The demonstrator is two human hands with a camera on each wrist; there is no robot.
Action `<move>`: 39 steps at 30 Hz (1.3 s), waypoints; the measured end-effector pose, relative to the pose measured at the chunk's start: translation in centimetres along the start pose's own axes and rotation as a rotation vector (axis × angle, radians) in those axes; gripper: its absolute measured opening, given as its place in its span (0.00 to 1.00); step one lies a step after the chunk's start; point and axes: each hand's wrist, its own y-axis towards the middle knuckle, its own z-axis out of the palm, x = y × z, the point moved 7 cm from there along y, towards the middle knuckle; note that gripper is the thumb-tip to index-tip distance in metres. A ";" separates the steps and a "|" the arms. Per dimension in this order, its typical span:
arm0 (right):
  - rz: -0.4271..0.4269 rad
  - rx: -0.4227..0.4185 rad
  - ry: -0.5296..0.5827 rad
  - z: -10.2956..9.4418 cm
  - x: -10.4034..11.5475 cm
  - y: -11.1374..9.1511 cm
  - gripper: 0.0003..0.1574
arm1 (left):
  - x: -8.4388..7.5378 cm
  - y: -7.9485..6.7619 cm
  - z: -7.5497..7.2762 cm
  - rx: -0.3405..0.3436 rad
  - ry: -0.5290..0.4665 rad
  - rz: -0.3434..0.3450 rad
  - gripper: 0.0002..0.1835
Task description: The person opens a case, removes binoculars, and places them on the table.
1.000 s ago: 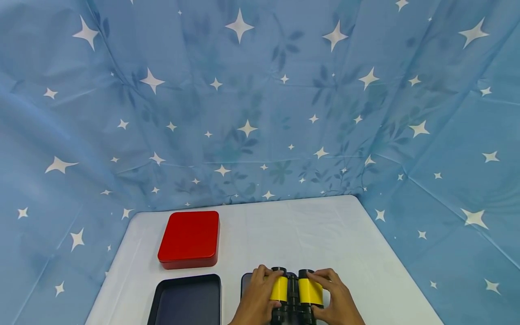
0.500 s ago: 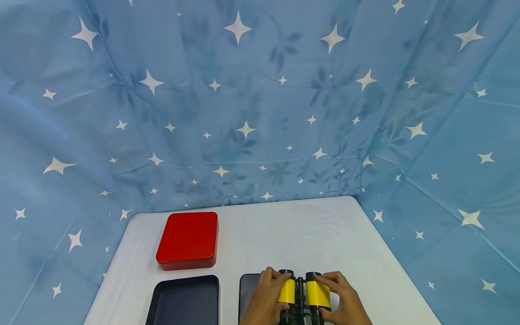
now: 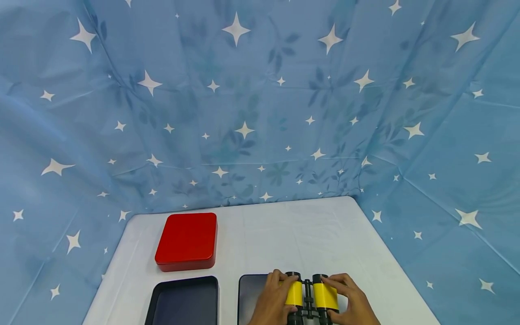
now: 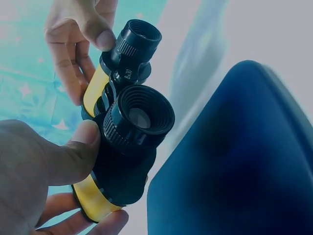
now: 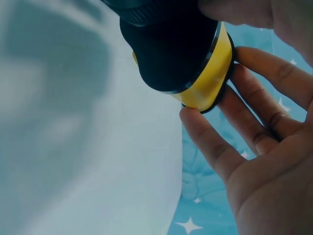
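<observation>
Black-and-yellow binoculars [image 3: 309,298] are held between both hands at the bottom of the head view. My left hand [image 3: 273,300] grips the left barrel, its thumb [image 4: 84,142] by the eyepiece end and its fingers round the yellow band. On the other barrel, my right hand [image 3: 352,300] pinches with the thumb near the eyepiece and fingertips [image 5: 193,115] at the far end. In the left wrist view both eyepieces [image 4: 142,115] face the camera, with "8x30" marked between them. The binoculars overlap the right part of a dark tray [image 3: 252,293] in the head view.
A red square tin [image 3: 188,239] sits at the back left of the white table [image 3: 280,234]. In front of it lies a second dark tray [image 3: 184,300]. A blue star-patterned curtain [image 3: 195,108] surrounds the table's back and sides.
Both hands have moved right with the binoculars, baring more of the dark tray beneath. The two barrels now stand a little farther apart. The tin and the other tray keep their places.
</observation>
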 end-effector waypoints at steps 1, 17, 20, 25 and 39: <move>0.003 0.001 -0.002 -0.1 -0.1 0.0 0.47 | -0.1 0.0 0.1 0.000 -0.002 0.001 0.38; -0.018 0.015 -0.035 -1.9 -1.6 0.0 0.46 | -1.2 1.3 1.5 -0.011 0.012 0.047 0.38; -0.044 0.006 -0.049 -2.2 -1.8 -0.1 0.46 | -1.3 1.6 1.8 -0.005 0.000 0.045 0.38; -0.062 0.011 -0.065 -2.6 -2.6 -0.2 0.47 | -1.6 1.9 2.7 -0.002 -0.017 0.067 0.37; -0.146 0.043 -0.021 -3.2 -4.8 -0.7 0.46 | -2.3 2.7 5.1 0.016 -0.034 0.089 0.37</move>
